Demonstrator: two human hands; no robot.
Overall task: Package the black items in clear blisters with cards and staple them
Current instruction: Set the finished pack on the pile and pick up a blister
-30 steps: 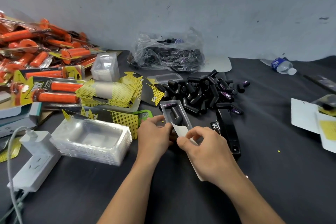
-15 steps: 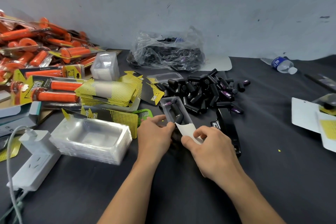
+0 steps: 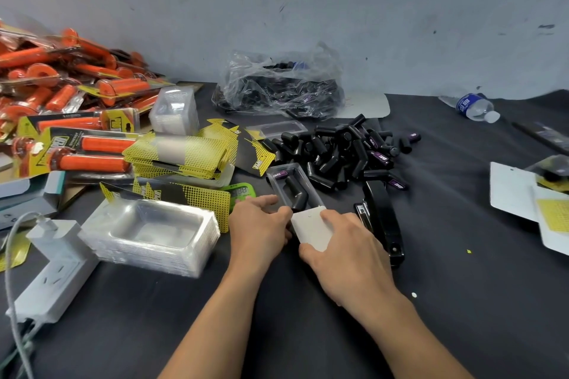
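Pinching a white rectangular card (image 3: 311,229) between thumb and curled fingers, the right hand (image 3: 345,255) holds its far edge against the near end of a clear plastic blister tray (image 3: 271,180); left hand (image 3: 258,226) grips that tray's near left corner, fingers clamped on it; black tubular items (image 3: 296,193) lie inside the tray; tray rests on the dark cloth-covered bench (image 3: 462,286), just in front of a loose pile of black tubes (image 3: 338,148); black stapler (image 3: 383,218) lies just beside the right hand.
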